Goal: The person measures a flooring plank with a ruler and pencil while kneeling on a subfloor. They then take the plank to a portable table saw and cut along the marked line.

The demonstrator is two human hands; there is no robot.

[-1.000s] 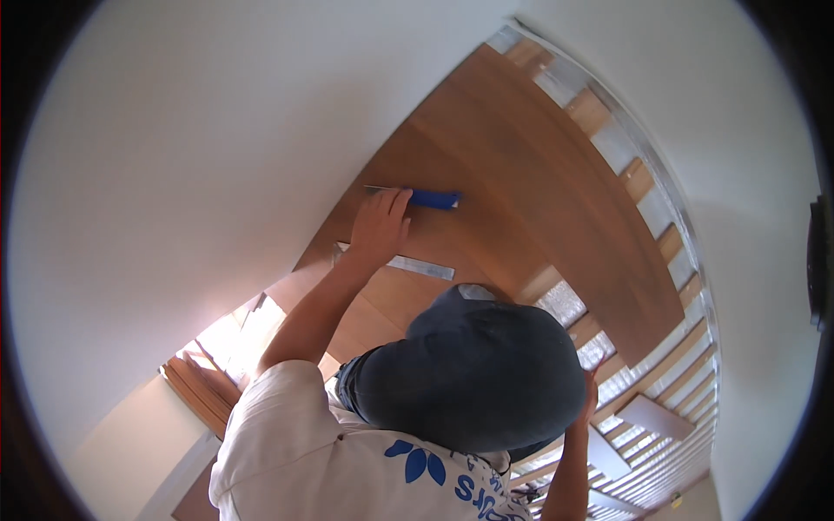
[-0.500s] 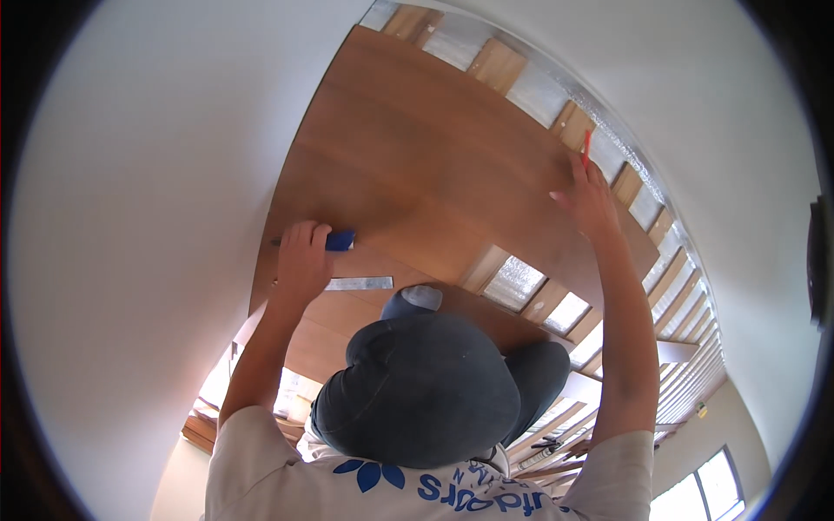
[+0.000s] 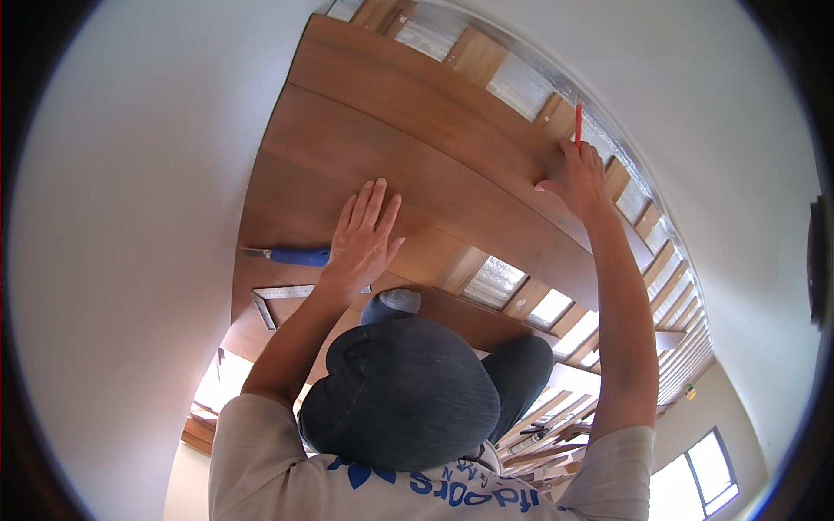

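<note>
My left hand (image 3: pixel 365 239) lies open with fingers spread on brown wooden planks (image 3: pixel 313 122). Just left of it is a blue-handled knife (image 3: pixel 297 255), and below that a metal square (image 3: pixel 274 293). My right hand (image 3: pixel 579 178) grips a red pencil (image 3: pixel 579 117) at the outer edge of the top plank, thumb stretched out over the wood; the pencil points up toward the wall. My bent leg (image 3: pixel 512 373) and foot (image 3: pixel 395 304) rest below the planks.
Wooden battens (image 3: pixel 473 56) with silvery foil between them run along the curved right wall (image 3: pixel 730 174) and continue to the lower right. A white wall (image 3: pixel 139 191) borders the planks on the left. A bright window (image 3: pixel 712 469) shows at lower right, stacked boards (image 3: pixel 200 431) at lower left.
My left hand has left the blue knife, moving right and up to lie flat. My right hand has risen from low right to the plank's far edge with the red pencil. The view has shifted.
</note>
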